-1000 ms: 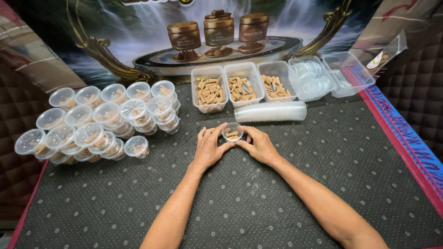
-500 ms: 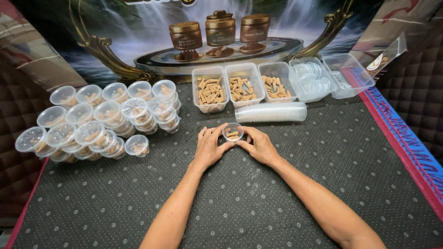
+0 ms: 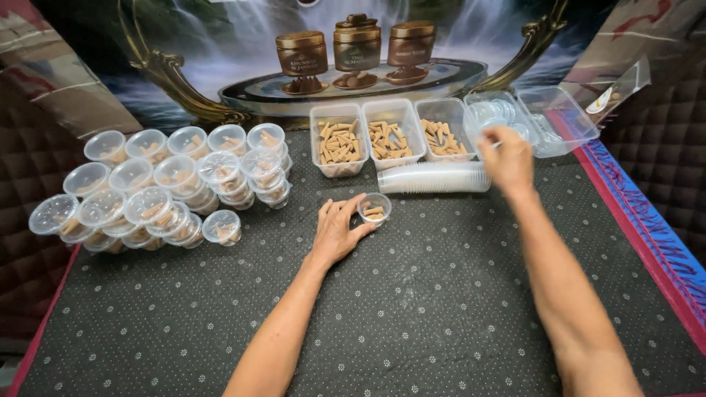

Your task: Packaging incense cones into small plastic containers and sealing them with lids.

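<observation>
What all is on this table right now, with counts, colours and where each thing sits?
open cup: one, clear, tan cones inside, mat centre
lidded cups: a stacked heap, too many to count, clear, left
cone tubs: three, clear, tan cones, back centre
cup sleeve: one, clear, lying in front of tubs
lid tub: one, clear, back right
empty tub: one, clear, far right
mat: one, dark, dotted
backdrop: one, waterfall picture with brown jars
left hand: touching open cup
right hand: at lid tub, grip unclear
</observation>
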